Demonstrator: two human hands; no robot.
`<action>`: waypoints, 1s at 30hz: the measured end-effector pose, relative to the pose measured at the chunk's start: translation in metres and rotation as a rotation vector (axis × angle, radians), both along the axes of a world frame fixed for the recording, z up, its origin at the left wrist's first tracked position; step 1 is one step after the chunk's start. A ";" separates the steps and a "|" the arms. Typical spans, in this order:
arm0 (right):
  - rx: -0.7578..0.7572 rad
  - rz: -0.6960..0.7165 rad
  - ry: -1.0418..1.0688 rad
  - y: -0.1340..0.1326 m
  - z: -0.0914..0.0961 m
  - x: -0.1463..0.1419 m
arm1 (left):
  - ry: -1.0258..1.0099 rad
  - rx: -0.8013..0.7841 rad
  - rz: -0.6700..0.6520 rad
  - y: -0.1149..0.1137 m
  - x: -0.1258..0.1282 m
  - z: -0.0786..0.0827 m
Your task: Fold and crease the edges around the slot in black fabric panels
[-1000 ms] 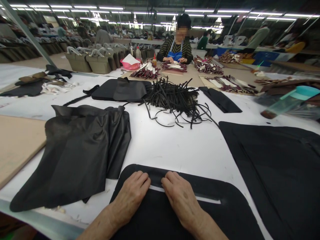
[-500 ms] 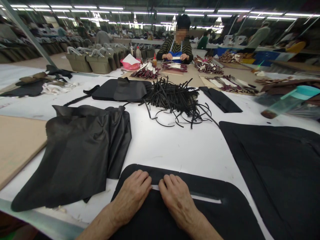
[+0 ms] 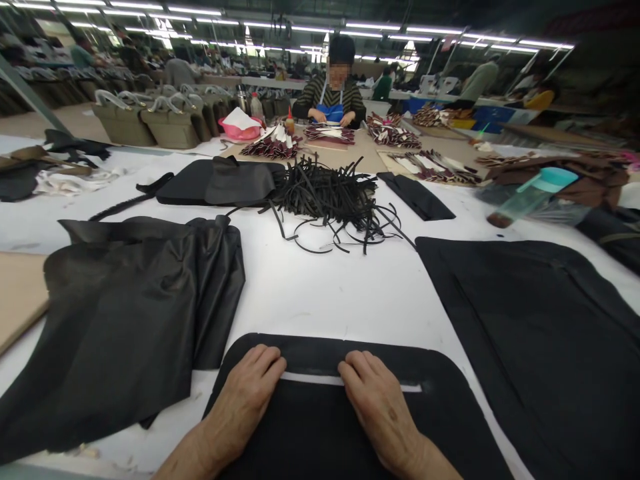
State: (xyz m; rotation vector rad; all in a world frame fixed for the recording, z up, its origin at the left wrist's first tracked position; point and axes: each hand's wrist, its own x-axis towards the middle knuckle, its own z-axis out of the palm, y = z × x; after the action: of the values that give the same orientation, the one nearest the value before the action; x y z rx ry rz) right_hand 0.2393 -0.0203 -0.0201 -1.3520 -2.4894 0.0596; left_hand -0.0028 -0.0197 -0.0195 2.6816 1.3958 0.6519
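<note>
The left hand (image 3: 247,393) and right hand (image 3: 377,400), side by side a moment ago, have spread apart along the slit (image 3: 313,379) in the black panel (image 3: 310,440). Both lie flat and press down, gripping nothing.

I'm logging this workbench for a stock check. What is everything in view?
table: one, white, under everything
slit panel: one, black, near edge, under both hands
lining fabric: one heap, black, left
large sheet: one, black, right
strips: one tangle, black, centre back
folded piece: one, black, left of strips
bottle: one, clear with teal cap, far right
board: one, tan, left edge
bags: a row, olive, far left
co-worker: one, striped top, far table
left hand: one, flat on panel, fingertips at slit
right hand: one, flat on panel, fingertips at slit
</note>
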 end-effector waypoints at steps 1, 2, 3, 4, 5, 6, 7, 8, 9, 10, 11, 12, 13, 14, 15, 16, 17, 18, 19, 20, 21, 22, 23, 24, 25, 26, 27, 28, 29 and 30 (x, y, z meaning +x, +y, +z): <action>-0.011 -0.020 0.024 -0.001 -0.001 0.004 | -0.014 -0.005 -0.001 0.001 0.000 0.001; -0.023 -0.040 0.047 -0.001 -0.001 0.008 | -0.030 -0.008 0.000 0.002 0.000 0.001; -0.039 -0.058 0.066 -0.002 -0.001 0.012 | -0.044 -0.017 0.006 0.002 -0.001 0.001; -0.056 -0.079 0.080 -0.001 -0.001 0.015 | -0.055 -0.034 0.015 0.003 -0.001 0.001; -0.074 -0.097 0.090 -0.001 0.000 0.017 | -0.064 -0.055 0.024 0.004 -0.001 0.001; -0.090 -0.115 0.097 -0.001 0.001 0.019 | -0.071 -0.079 0.032 0.004 -0.002 0.000; -0.103 -0.128 0.101 -0.001 0.001 0.021 | -0.078 -0.102 0.038 0.005 -0.002 -0.001; -0.110 -0.137 0.102 0.000 0.002 0.022 | -0.084 -0.123 0.043 0.005 -0.002 -0.002; -0.113 -0.143 0.101 0.000 0.002 0.022 | -0.090 -0.140 0.047 0.006 -0.002 -0.002; -0.113 -0.146 0.101 0.000 0.002 0.022 | -0.096 -0.152 0.051 0.006 -0.002 -0.003; -0.110 -0.149 0.099 0.000 0.002 0.022 | -0.100 -0.165 0.058 0.006 -0.002 -0.003; -0.109 -0.155 0.092 0.000 0.001 0.022 | -0.101 -0.182 0.069 0.006 -0.001 -0.004; -0.107 -0.162 0.082 -0.001 0.000 0.021 | -0.100 -0.201 0.083 0.006 0.000 -0.004; -0.106 -0.171 0.068 -0.001 -0.001 0.021 | -0.097 -0.224 0.099 0.006 0.000 -0.004; -0.106 -0.180 0.052 -0.001 -0.001 0.020 | -0.091 -0.248 0.117 0.005 0.001 -0.004; -0.107 -0.190 0.034 -0.002 -0.002 0.019 | -0.081 -0.274 0.137 0.005 0.003 -0.003; -0.108 -0.198 0.018 -0.002 -0.002 0.018 | -0.067 -0.296 0.156 0.004 0.004 -0.002; -0.108 -0.207 0.005 -0.002 -0.003 0.017 | -0.052 -0.316 0.174 0.003 0.006 -0.001; -0.108 -0.218 -0.007 -0.002 -0.002 0.016 | -0.034 -0.332 0.192 0.002 0.007 0.001; -0.112 -0.230 -0.020 -0.002 -0.002 0.015 | -0.015 -0.343 0.213 0.002 0.009 0.003; -0.118 -0.242 -0.032 -0.002 -0.001 0.014 | 0.003 -0.349 0.238 0.001 0.011 0.005; -0.127 -0.256 -0.044 -0.002 -0.001 0.013 | 0.021 -0.351 0.264 0.001 0.014 0.007; -0.140 -0.269 -0.056 -0.001 0.000 0.011 | 0.037 -0.350 0.290 0.001 0.016 0.008; -0.154 -0.283 -0.069 -0.001 0.001 0.010 | 0.053 -0.347 0.316 0.001 0.018 0.010; -0.168 -0.297 -0.082 0.000 0.002 0.009 | 0.067 -0.344 0.340 0.001 0.020 0.011; -0.181 -0.310 -0.096 0.001 0.003 0.008 | 0.081 -0.342 0.360 0.002 0.022 0.012; -0.194 -0.322 -0.111 0.002 0.004 0.007 | 0.093 -0.343 0.375 0.003 0.024 0.012; -0.207 -0.333 -0.125 0.004 0.005 0.005 | 0.104 -0.347 0.390 0.004 0.025 0.013; -0.219 -0.344 -0.139 0.005 0.006 0.004 | 0.113 -0.352 0.402 0.005 0.026 0.013; -0.233 -0.354 -0.153 0.006 0.007 0.003 | 0.121 -0.357 0.413 0.006 0.027 0.014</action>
State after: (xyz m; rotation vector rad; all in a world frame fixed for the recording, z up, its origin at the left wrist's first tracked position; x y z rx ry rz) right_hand 0.2427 -0.0147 -0.0128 -1.9427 -2.3782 0.1776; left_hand 0.0240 -0.0134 -0.0059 2.2080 1.9108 0.2247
